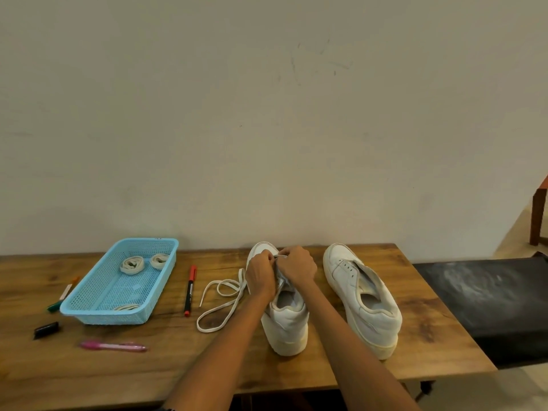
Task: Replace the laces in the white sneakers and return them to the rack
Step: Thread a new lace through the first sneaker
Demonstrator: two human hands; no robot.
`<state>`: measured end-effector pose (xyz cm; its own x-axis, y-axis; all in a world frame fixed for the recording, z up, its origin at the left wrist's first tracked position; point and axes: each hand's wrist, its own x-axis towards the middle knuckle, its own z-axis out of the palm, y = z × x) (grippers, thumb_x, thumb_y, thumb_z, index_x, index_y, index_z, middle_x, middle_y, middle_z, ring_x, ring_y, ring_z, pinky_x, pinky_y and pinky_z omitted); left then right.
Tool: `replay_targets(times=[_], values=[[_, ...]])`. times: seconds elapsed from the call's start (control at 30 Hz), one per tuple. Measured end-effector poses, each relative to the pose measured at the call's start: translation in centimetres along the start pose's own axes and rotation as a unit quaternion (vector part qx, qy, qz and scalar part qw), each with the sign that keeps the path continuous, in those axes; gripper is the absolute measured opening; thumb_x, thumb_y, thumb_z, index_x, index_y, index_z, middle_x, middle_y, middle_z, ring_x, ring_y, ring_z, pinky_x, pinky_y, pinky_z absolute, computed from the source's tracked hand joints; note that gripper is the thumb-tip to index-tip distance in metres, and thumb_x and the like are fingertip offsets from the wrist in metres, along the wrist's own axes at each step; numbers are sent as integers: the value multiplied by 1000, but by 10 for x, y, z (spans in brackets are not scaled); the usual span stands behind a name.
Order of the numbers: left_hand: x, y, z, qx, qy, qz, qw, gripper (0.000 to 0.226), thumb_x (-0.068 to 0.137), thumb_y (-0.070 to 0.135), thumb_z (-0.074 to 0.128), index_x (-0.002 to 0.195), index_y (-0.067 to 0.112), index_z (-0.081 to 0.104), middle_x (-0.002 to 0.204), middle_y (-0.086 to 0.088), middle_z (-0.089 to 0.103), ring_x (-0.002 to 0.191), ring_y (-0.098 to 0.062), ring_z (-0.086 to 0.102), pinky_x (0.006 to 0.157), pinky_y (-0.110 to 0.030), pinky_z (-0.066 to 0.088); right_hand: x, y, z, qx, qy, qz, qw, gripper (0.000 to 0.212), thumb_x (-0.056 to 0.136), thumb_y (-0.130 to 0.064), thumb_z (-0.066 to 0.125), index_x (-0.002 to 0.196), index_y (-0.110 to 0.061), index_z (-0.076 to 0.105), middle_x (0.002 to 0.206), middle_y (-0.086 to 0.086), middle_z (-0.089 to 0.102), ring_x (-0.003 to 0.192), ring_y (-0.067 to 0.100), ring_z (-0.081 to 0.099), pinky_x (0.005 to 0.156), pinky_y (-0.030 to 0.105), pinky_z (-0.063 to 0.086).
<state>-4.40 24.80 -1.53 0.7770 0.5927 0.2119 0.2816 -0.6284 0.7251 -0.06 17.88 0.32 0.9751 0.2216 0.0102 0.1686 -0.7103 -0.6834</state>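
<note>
Two white sneakers stand on the wooden table (148,375), heels towards me. Over the eyelets of the left sneaker (286,324) my left hand (260,275) and my right hand (296,266) meet, both with curled fingers pinching the lace near the toe. The loose white lace (221,301) trails off that shoe to the left in loops on the table. The right sneaker (363,295) stands apart with no lace in its eyelets.
A light blue basket (89,304) at the left holds three coiled laces (132,264). A red-capped marker (189,290) lies between basket and lace. A pink pen (112,346), a black cap (47,329) and more markers (63,295) lie at the left. A black surface (489,298) adjoins the table's right.
</note>
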Motion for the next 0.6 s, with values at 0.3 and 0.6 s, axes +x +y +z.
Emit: replay_targets(times=[0.3,0.6], values=[[5,-8,10,-56,29,4,998,18,90,5,49,74,11,55,80,-12,64,69,-19,53,54,-25,32,26,3,-15,212,-164,130,955,24,83,5,54,67,-12,63,68,5,58,58,10,50,50,19,43],[7,-8,4,20,0,-30,999,22,84,17,62,105,13,64,114,-6,63,111,-24,51,89,-31,41,66,-3,-72,636,81,154,752,32,90,13,25,71,-7,42,65,9,44,51,16,39,44,23,40]])
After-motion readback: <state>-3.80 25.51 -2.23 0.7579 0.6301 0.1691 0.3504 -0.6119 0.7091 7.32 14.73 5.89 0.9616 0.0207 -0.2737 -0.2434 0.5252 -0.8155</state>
